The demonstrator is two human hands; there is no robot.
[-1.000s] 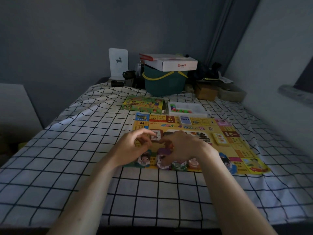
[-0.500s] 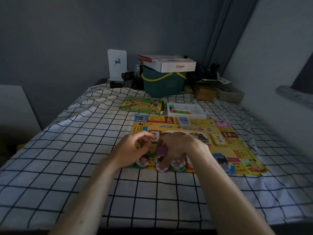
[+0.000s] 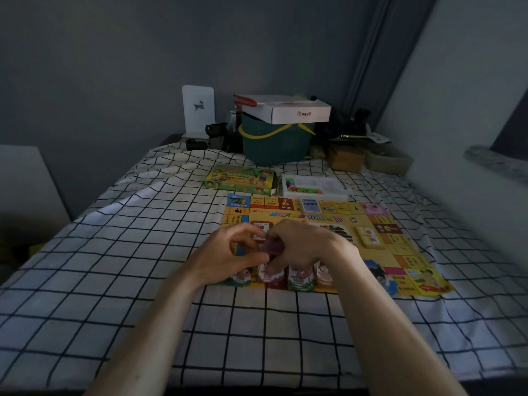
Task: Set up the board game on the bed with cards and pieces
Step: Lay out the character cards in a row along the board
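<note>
- both hands, left hand (image 3: 228,254) and right hand (image 3: 300,247), pinch a purple piece (image 3: 273,246) over the board (image 3: 400,252), likely assembling it
- card stacks (image 3: 300,277) line near edge, within reach

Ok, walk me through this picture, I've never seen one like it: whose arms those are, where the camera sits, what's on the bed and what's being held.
There is no machine: a person wears a camera on the head, looking forward and down. The left hand and right hand meet over a yellow game board on the checked bedsheet, both pinching a small purple piece. Beyond the board lie the game box and a white tray of coloured pieces; a card deck rests on the board.
</note>
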